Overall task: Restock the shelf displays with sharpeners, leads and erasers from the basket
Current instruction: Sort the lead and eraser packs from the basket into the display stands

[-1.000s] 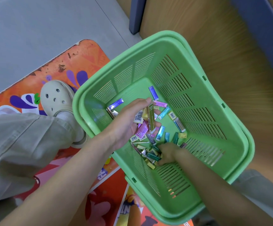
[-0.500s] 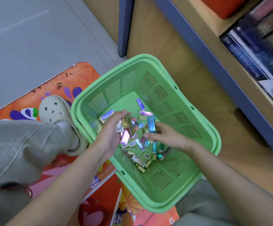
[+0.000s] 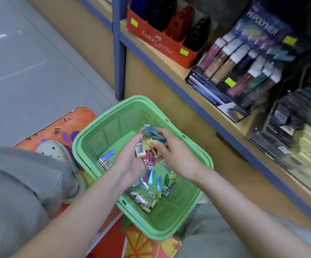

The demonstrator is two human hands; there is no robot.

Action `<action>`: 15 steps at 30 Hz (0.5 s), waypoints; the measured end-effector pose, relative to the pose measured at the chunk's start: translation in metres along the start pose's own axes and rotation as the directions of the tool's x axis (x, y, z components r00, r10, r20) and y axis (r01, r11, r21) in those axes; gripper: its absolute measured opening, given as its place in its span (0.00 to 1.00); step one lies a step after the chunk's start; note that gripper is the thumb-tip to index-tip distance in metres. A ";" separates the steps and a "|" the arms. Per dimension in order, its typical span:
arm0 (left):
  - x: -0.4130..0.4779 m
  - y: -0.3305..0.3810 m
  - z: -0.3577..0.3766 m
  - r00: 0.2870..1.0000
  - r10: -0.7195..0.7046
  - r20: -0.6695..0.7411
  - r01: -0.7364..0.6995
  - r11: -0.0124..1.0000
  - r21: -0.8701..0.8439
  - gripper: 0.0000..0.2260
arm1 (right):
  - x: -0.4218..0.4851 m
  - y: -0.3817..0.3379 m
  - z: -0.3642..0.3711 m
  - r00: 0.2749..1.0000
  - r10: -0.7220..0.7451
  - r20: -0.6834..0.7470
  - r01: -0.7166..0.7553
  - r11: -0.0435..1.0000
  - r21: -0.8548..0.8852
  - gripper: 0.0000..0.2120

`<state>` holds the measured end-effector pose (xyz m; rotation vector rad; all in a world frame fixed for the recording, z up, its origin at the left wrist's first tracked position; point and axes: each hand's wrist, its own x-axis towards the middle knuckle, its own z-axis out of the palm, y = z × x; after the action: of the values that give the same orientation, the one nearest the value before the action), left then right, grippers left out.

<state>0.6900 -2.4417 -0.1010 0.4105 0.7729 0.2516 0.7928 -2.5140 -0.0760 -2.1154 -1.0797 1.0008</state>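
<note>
Green slotted plastic formed the basket (image 3: 112,127), which sat at about 7 o'clock of the shelf (image 3: 171,75), with loose packets (image 3: 152,178) scattered over its bottom. Above it the left hand (image 3: 132,164) lay palm-up, fingers curled round a handful of packets (image 3: 147,157) (yellow, pink, one with a barcode label). The right hand (image 3: 177,157), at 3 o'clock of it, pinched a teal packet (image 3: 153,135) between thumb and fingertips at the top of that heap. These looked like light, stiff little cases. Their foil-bright faces were probably slick, so a loose heap could slide and spill from a cupped palm. Each would likely be best taken across its narrow long edges, one or two at a time, not by the glossy flats. On the shelf, a red carton (image 3: 158,43) stood at 12 o'clock of the hands and a lead display (image 3: 244,60) at 2 o'clock — well apart from the basket, so every carry would need a firm pinch.
</note>
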 end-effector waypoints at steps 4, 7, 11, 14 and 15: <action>-0.014 0.011 0.018 0.999 0.006 0.054 -0.007 1.000 0.014 0.19 | -0.018 -0.013 -0.007 0.984 -0.059 -0.168 0.058 0.998 -0.013 0.14; -0.022 0.021 0.035 0.994 0.021 0.104 -0.023 1.000 0.017 0.25 | -0.023 -0.022 -0.014 0.951 -0.003 -0.309 0.040 0.993 0.113 0.15; -0.031 0.036 0.062 0.989 0.060 0.133 -0.066 0.997 0.046 0.11 | -0.031 -0.039 -0.031 0.911 0.137 -0.389 0.032 0.917 0.398 0.13; -0.036 0.045 0.077 0.989 0.115 0.093 -0.121 0.991 0.059 0.07 | -0.035 -0.048 -0.036 0.895 0.175 -0.409 0.050 0.874 0.483 0.12; -0.036 0.048 0.082 0.986 0.130 0.100 -0.138 0.987 0.078 0.07 | -0.036 -0.051 -0.037 0.894 0.182 -0.409 0.054 0.863 0.502 0.12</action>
<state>0.7209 -2.4337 -0.0045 0.5519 0.6650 0.3242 0.7874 -2.5227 -0.0044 -1.8171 -0.4523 0.6750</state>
